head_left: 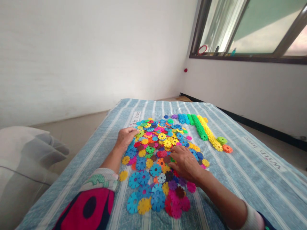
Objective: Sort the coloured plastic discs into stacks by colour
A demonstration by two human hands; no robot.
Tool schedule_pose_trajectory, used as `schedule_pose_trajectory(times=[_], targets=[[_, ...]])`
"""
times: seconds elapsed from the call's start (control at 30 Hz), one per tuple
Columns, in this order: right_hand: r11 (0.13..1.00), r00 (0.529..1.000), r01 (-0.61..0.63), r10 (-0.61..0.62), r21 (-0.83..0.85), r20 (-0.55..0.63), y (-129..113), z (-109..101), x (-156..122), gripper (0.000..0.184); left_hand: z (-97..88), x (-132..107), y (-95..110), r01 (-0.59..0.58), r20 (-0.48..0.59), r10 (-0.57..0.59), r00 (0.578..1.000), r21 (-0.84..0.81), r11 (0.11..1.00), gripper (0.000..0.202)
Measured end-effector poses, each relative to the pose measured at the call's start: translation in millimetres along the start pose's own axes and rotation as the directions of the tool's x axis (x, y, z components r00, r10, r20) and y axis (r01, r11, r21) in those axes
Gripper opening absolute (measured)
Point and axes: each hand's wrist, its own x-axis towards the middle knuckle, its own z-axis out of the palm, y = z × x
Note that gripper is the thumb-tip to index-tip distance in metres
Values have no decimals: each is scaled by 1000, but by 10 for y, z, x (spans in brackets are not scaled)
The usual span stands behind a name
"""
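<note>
A pile of flat, flower-shaped plastic discs (157,150) in many colours lies spread on a blue striped bedsheet (251,172). My left hand (126,137) rests on the pile's left edge, fingers curled down onto the discs near a yellow one. My right hand (184,161) lies palm down on the middle of the pile, fingers bent and pressing on the pieces. Whether either hand grips a disc is hidden. Behind the pile lie joined rows of discs: a blue row (183,118), a green row (198,126) and a yellow row (211,134).
A loose green disc (222,140) and an orange disc (227,148) lie at the yellow row's near end. A grey pillow (26,159) sits at the bed's left. White walls stand behind; a window (251,27) with small items on its sill is at upper right.
</note>
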Motion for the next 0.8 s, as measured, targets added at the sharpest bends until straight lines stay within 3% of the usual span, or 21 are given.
schedule_pose_trajectory(times=[0.33, 0.6, 0.7, 0.8], targets=[[981, 984, -29, 62, 194, -166, 31, 49, -16, 12, -5, -4, 6, -9, -12, 9, 1000, 8, 1000, 32], [892, 962, -200, 257, 406, -90, 55, -107, -58, 9, -10, -11, 35, -23, -15, 23, 1000, 15, 1000, 30], [862, 963, -176, 251, 475, -99, 214, -226, -112, 11, -21, 10, 36, -27, -21, 28, 999, 26, 999, 28], [866, 941, -202, 300, 457, -154, 539, -357, -177, 12, -30, 31, 39, -22, -25, 23, 999, 29, 999, 25]])
